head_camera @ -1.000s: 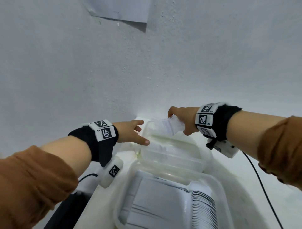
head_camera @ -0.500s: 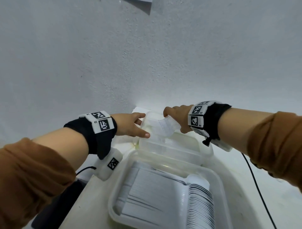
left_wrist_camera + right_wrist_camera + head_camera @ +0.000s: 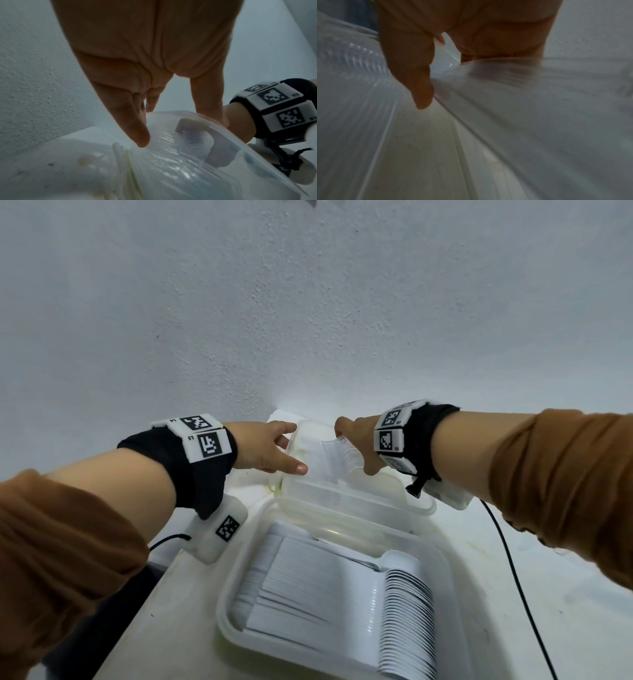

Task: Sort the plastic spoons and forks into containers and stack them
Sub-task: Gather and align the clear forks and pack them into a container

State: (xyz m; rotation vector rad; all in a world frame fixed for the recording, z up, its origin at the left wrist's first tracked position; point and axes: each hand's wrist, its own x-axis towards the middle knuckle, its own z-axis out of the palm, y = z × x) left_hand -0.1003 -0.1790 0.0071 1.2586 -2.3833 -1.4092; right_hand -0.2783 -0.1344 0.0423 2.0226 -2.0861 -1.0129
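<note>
Two clear plastic containers stand end to end on the white table. The near container (image 3: 226, 594) holds a tight stack of white spoons (image 3: 407, 611). My left hand (image 3: 267, 450) touches the left end of the far container (image 3: 376, 501), its fingers (image 3: 137, 128) straight against the wall and the thumb across the rim. Above the far container's opening, my right hand (image 3: 356, 440) grips a bundle of clear forks (image 3: 337, 455), tines pointing left. Through the container wall (image 3: 171, 169) the forks (image 3: 185, 140) show faintly. The right wrist view is blurred, showing my thumb (image 3: 416, 74) on the bundle (image 3: 522, 108).
A white wall rises right behind the far container. A flat white piece (image 3: 284, 417) lies under its far corner. A black cable (image 3: 507, 559) runs over the table on the right. Something dark (image 3: 102, 628) sits past the table's left edge.
My right hand has come down and left with the forks, closer to the far container's opening. The left hand has stayed at the container's left end. The view has tilted down.
</note>
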